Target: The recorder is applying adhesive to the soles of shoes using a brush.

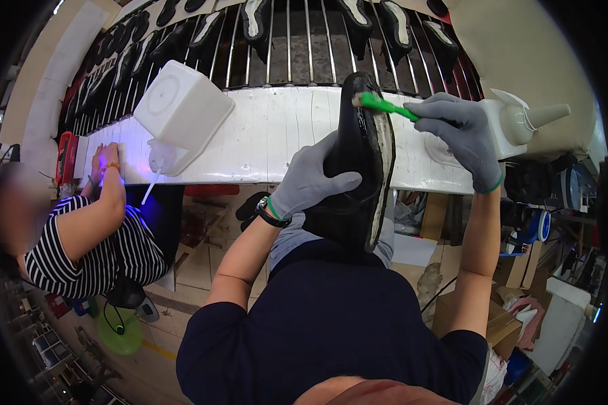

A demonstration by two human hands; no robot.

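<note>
My left hand [311, 177], in a grey glove, is closed round the side of a black shoe upper [355, 148]. The upper is held upright in front of me, and a whitish strip runs along its right edge. My right hand [461, 131], gloved too, grips a green-handled brush [388, 106]. The brush head meets the upper near its top end; its bristles are too small to make out clearly.
Beyond the white bench [284, 121] runs a roller rack [311, 40] carrying several black shoe uppers. A white square container [182, 101] stands left, a white spouted bottle [510, 128] right. A co-worker in a striped shirt [94, 253] sits at left.
</note>
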